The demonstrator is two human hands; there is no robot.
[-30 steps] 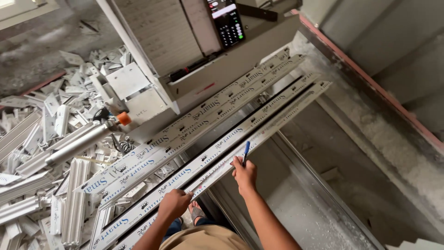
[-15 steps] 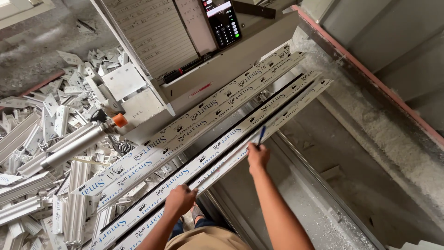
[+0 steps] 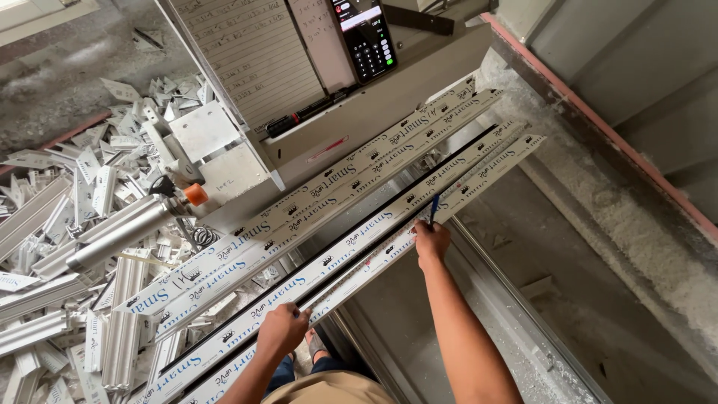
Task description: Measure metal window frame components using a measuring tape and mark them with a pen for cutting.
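- We see the right hand [image 3: 431, 242] closed around a blue pen [image 3: 434, 209], whose tip points up and away from us and rests on the near white profile [image 3: 419, 224].
- We see the left hand [image 3: 283, 329] lower down on that near white profile, fingers curled over its edge and pressing on it; it holds nothing else.
- The near white profile is a long strip with blue lettering, running on a slant from lower left to upper right, with a dark gap along it.
- Just beside it, further from us, lie two more white profiles [image 3: 336, 187] in the same direction, resting on the grey machine [image 3: 389, 105].
- On the machine's sloped panel we see a dark screen with keypad [image 3: 364, 37] and a lined sheet [image 3: 254, 52].
- To the left lies a heap of white offcuts [image 3: 82, 194], with a grey cylinder [image 3: 120, 236] tipped by an orange cap [image 3: 195, 194].
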